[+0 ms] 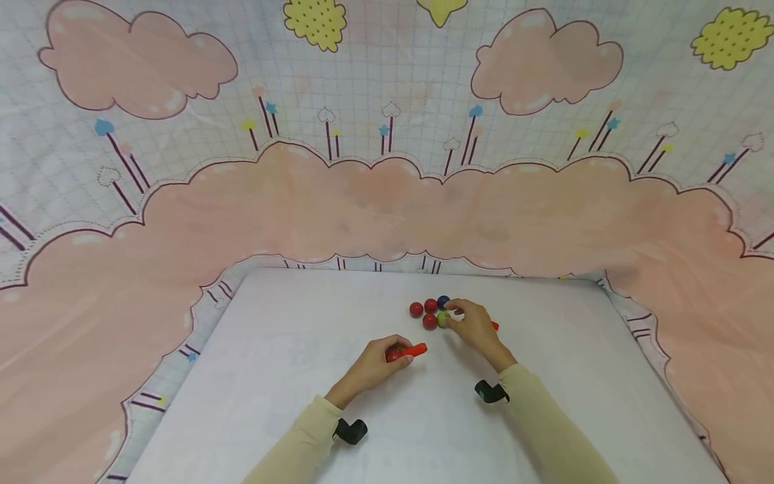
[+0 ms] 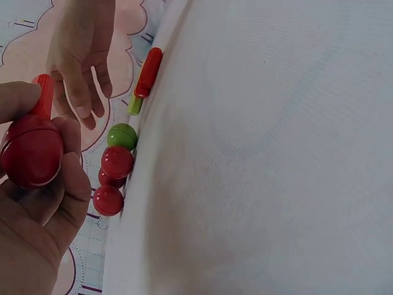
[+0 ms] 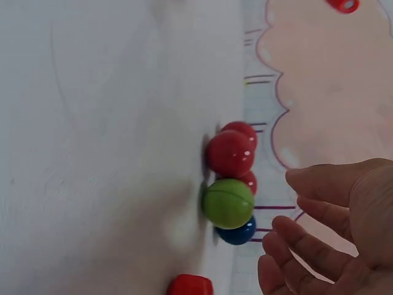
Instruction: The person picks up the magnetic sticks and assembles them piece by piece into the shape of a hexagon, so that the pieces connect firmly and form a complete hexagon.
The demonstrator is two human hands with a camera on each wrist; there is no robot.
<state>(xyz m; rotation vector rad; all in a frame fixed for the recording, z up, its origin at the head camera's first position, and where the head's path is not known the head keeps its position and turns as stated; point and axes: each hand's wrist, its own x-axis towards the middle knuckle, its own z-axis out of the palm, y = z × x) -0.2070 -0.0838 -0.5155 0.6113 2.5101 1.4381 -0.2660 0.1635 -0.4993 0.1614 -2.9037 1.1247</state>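
My left hand (image 1: 373, 366) holds a glossy red ball (image 2: 32, 158) together with a red stick (image 1: 417, 349) that sticks out from it. Whether the two are joined cannot be told. Forward and right of it, my right hand (image 1: 480, 329) hovers with loosely bent fingers, nearest to a green ball (image 3: 228, 204). The right wrist view shows a gap between those fingertips and the ball. Touching or close to the green one are a blue ball (image 3: 237, 232) and several red balls (image 1: 416, 310), clustered on the white tabletop (image 1: 290, 417).
Beyond the right hand lies a red stick (image 2: 149, 72) with a lime-green part (image 2: 135, 103) at one end, mostly hidden in the head view. A patterned cloth (image 1: 387, 208) hangs behind the table. Each wrist carries a small black camera (image 1: 352, 431).
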